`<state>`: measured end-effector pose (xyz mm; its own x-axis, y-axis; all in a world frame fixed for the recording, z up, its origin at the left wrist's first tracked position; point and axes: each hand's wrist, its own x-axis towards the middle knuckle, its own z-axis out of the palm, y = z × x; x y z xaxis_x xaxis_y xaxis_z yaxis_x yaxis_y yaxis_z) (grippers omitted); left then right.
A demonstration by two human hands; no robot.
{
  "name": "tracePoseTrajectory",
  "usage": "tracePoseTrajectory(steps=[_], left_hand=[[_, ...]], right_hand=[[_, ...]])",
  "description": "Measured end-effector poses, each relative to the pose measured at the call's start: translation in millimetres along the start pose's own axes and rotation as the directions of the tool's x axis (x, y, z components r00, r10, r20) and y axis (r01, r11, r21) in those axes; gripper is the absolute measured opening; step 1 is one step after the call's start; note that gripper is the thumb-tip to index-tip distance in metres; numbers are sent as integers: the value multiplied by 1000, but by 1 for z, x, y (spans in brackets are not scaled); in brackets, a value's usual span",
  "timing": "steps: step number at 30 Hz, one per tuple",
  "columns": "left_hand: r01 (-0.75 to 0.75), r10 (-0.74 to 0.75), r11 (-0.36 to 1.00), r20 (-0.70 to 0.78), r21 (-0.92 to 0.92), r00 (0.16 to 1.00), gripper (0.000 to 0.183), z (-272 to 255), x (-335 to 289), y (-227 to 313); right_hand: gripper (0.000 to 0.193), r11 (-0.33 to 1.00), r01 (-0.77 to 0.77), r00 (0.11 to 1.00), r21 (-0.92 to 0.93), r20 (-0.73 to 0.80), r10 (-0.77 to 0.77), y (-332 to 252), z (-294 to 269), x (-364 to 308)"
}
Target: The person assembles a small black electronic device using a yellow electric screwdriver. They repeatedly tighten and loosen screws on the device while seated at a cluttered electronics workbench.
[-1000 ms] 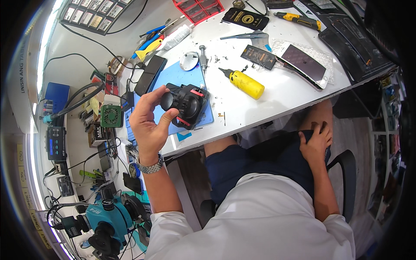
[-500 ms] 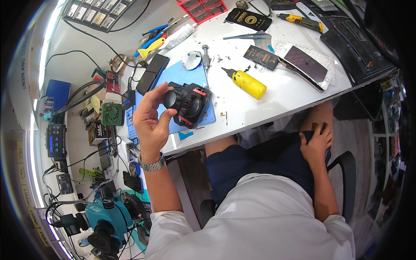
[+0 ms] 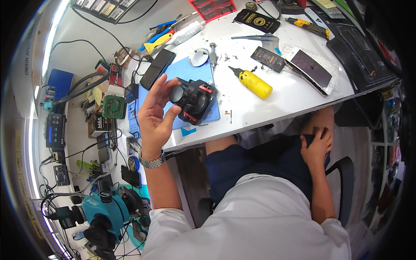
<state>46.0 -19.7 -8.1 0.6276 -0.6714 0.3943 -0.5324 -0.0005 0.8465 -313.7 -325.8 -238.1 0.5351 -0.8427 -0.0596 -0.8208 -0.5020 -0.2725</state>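
My left hand point(image 3: 157, 118), with a metal-band watch on its wrist, pinches the round knob of a black suction-cup clamp point(image 3: 200, 100) between thumb and fingers. The clamp has red pads at two of its ends and a round black cup in its middle. It is over a light blue mat point(image 3: 210, 116) near the table's front edge. Lying on my dark shorts at the right thigh, my right hand point(image 3: 315, 148) is open, its fingers spread and holding nothing. A small round dish point(image 3: 199, 57) and a grey screwdriver point(image 3: 213, 54) lie just beyond the clamp.
A yellow bottle point(image 3: 255, 84), a phone battery point(image 3: 268, 59) and a white-framed phone point(image 3: 310, 69) lie to the right. A dark phone point(image 3: 158, 69) rests left of the mat. A teal microscope point(image 3: 104, 216) and many cables crowd the left side.
The whole view has shifted slightly, moving the table things a little to the right in it. My left hand's fingers spread somewhat more around the knob. My right hand stays on the thigh.
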Motion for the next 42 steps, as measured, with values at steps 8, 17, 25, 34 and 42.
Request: tracePoseTrajectory(steps=[8,17,25,34,42], left_hand=[[-78,96,995,-370,62,924,55,0,-38,-48],[5,8,1000,-512,24,859,59,10,-53,-72],[-133,219,963,-393,233,893,67,11,-50,-50],[-102,186,967,-373,234,909,43,15,-68,-33],[-84,147,978,-344,193,927,36,19,-66,-38]], right_hand=[[76,1000,-3,1000,-23,-3,3,2,0,3],[72,981,44,992,-188,128,-20,-10,-14,8],[13,629,289,728,721,261,-634,-134,-157,-3],[35,81,903,223,423,-298,-928,-315,-208,65],[48,-1,940,-20,342,51,-999,-363,-220,81]])
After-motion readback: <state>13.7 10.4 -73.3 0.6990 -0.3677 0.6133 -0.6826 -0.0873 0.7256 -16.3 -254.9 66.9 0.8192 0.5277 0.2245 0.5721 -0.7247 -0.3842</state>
